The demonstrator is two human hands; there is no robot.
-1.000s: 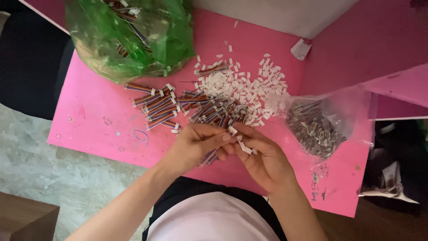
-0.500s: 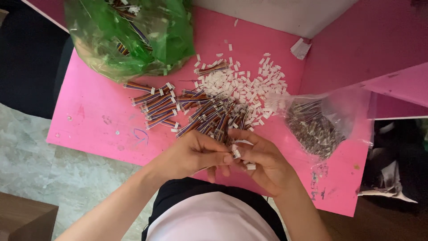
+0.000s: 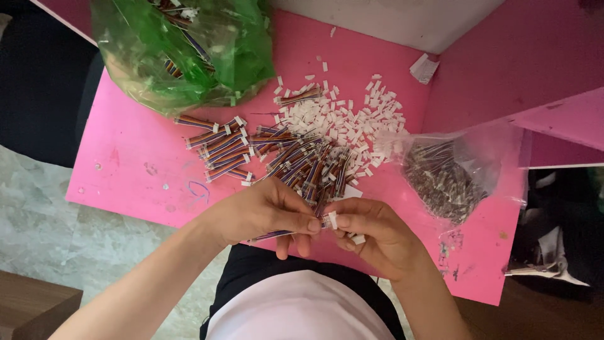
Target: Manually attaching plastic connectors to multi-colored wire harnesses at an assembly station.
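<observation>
Pink desk [image 3: 138,157], wires and plugs piled far.
Your left hand [image 3: 264,214] pinches a wire [image 3: 277,235]; your right hand [image 3: 377,236] grips a white plug [image 3: 332,220] at its end.

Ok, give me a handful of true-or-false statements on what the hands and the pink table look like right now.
1. The left hand pinches a multicoloured ribbon cable. True.
2. The right hand rests inside the clear bag. False: it is at the cable's end, holding a small white connector; the clear bag lies apart to the right.
3. Loose white connectors lie heaped on the pink table. True.
4. The green bag sits at the table's near right corner. False: it is at the far left.
</observation>
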